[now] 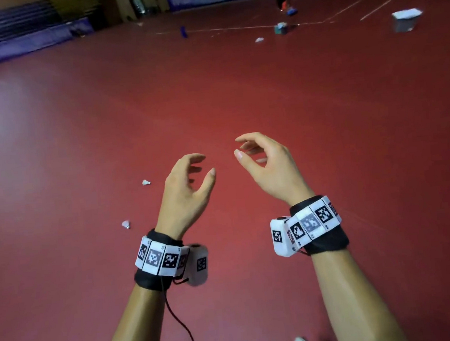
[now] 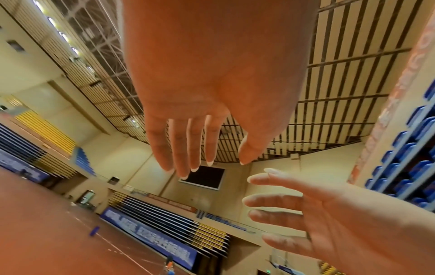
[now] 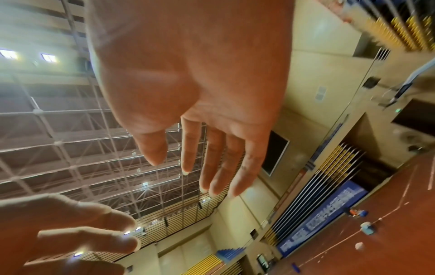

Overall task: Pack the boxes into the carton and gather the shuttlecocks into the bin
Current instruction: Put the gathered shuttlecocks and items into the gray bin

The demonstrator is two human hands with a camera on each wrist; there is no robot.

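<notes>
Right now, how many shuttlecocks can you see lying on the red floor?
3. Two lie left of the left hand: one nearer, one farther. A third white one seems to lie far off by the court line. Others may be hidden.

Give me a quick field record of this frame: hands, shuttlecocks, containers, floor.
left hand: empty, fingers loosely curled, raised over floor
right hand: empty, fingers loosely curled, apart from left
near shuttlecocks: two on floor left of hands
far shuttlecock: on floor
white container: far right, open top
floor: red court, white lines
</notes>
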